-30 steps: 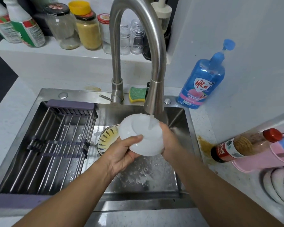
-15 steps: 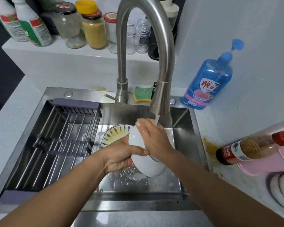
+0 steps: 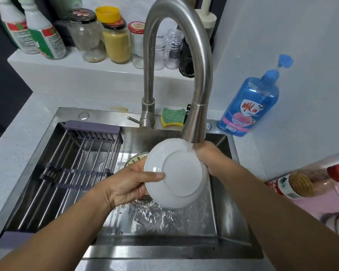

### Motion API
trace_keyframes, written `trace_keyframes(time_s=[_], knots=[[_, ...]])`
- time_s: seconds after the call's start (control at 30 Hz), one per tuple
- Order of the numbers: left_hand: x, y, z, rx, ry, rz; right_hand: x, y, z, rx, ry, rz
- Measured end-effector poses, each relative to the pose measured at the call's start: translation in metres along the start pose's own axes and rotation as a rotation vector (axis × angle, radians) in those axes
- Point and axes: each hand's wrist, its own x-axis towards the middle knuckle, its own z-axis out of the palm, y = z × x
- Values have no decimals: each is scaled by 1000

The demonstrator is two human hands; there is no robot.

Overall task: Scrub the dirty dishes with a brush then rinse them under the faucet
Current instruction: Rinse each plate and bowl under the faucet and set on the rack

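Left hand (image 3: pixel 129 182) pinched white plate (image 3: pixel 176 173) rim under running faucet (image 3: pixel 196 124); right hand (image 3: pixel 209 157) at opposite rim, fingers hidden, grip indeterminable.

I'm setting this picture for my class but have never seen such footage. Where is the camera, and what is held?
No machine here: a person wears one camera on the head, looking down at their own arms. The left hand has its grip on a white plate, thumb across the underside facing us. The right hand is at the plate's far edge, fingers hidden. Water from the faucet runs onto the plate above a steel sink. A patterned bowl lies in the sink, a rack spans its left side, and a sponge and blue soap bottle sit at the back.
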Motion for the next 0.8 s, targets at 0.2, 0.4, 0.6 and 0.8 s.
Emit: trace_keyframes(time_s=[0.2, 0.4, 0.6, 0.8], knots=[[13, -10, 13, -115, 325, 64, 2, 8, 10, 181, 184, 21], [18, -20, 4, -514, 295, -263, -23, 18, 21, 326, 262, -284], [14, -26, 0, -575, 350, -245, -32, 37, 17, 240, 80, -554], [16, -31, -10, -385, 415, -207, -21, 55, 13, 78, -14, -547]])
